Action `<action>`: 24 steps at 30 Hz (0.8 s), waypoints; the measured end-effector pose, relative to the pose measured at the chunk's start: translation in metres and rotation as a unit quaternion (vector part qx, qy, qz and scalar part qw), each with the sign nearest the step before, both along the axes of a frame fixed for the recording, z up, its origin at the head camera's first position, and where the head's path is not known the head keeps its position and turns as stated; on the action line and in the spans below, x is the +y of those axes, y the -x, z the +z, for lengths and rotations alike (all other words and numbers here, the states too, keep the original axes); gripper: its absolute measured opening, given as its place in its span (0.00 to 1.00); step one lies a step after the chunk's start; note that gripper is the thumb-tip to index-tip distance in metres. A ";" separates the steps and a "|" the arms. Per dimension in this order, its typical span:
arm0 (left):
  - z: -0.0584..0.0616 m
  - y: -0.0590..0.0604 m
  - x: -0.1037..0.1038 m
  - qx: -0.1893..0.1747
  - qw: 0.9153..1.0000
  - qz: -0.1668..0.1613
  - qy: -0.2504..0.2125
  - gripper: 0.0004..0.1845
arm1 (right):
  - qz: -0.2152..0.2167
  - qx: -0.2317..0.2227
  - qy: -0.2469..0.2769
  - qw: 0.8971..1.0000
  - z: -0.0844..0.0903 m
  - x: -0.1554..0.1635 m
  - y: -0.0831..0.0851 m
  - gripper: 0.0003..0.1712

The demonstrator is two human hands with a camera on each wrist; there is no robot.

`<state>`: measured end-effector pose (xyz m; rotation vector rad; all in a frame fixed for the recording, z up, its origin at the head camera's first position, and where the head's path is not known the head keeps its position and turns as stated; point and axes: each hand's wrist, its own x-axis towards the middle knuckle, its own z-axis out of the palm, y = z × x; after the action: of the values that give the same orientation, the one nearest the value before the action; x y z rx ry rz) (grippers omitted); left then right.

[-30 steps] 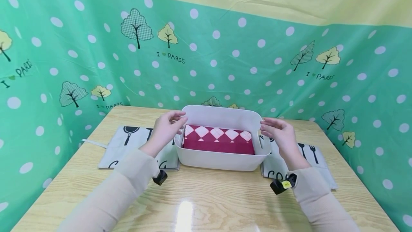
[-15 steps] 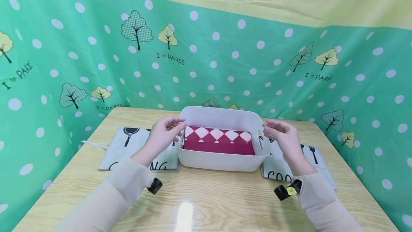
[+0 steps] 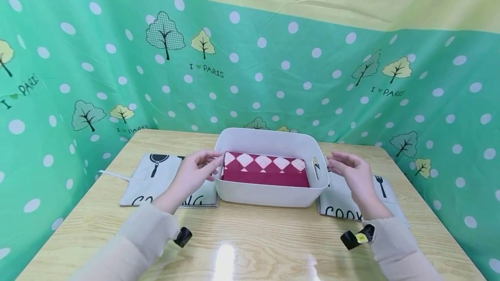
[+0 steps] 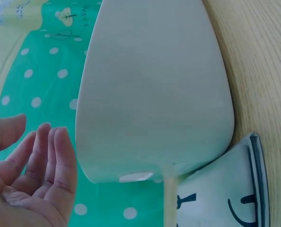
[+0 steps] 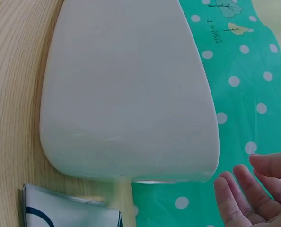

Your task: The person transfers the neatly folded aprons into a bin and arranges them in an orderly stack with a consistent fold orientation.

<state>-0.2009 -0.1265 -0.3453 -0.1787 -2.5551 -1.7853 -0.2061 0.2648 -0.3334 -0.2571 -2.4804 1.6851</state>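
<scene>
A white plastic basket (image 3: 271, 194) is sitting square on the wooden counter (image 3: 250, 246), near its far edge, with a folded red cloth with a white diamond pattern (image 3: 264, 169) lying flat inside and filling most of the floor. The cloth's fold is facing the near wall, which is keeping it low and below the rim.

The left hand (image 3: 194, 172) is hovering just beside the basket's left end wall, fingers relaxed and lightly spread, gripping nothing; whether a fingertip is touching the wall cannot be told from the head view. In the left wrist view the fingers (image 4: 55, 161) are standing clear of the basket (image 4: 154, 94). The right hand (image 3: 351, 171) is hovering near the right end wall beside the handle slot (image 3: 314, 169), fingers likewise spread and empty; the right wrist view is showing its fingertips (image 5: 247, 189) apart from the basket (image 5: 126, 94).

Two folded grey cloths with black kitchen print are lying flat either side: one (image 3: 156, 179) under the left forearm, one (image 3: 343, 198) below the right hand, both partly tucked against the basket. A green dotted backdrop (image 3: 273, 81) is enclosing the counter.
</scene>
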 end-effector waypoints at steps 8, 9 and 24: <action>-0.005 -0.011 0.000 -0.018 1.000 -0.003 -0.012 0.20 | -0.017 -0.012 -0.007 1.000 -0.008 0.010 -0.003 0.31; -0.005 -0.012 0.000 -0.016 1.000 -0.004 -0.014 0.20 | -0.018 -0.012 -0.010 1.000 -0.009 0.012 -0.003 0.30; -0.004 -0.037 0.017 -0.019 0.998 -0.053 -0.029 0.17 | -0.056 -0.027 -0.034 0.997 -0.033 0.043 -0.013 0.30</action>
<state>-0.1635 -0.1100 -0.3492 -0.2879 -2.5608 -1.9147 -0.1929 0.3077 -0.3662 -0.4304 -2.5058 1.5670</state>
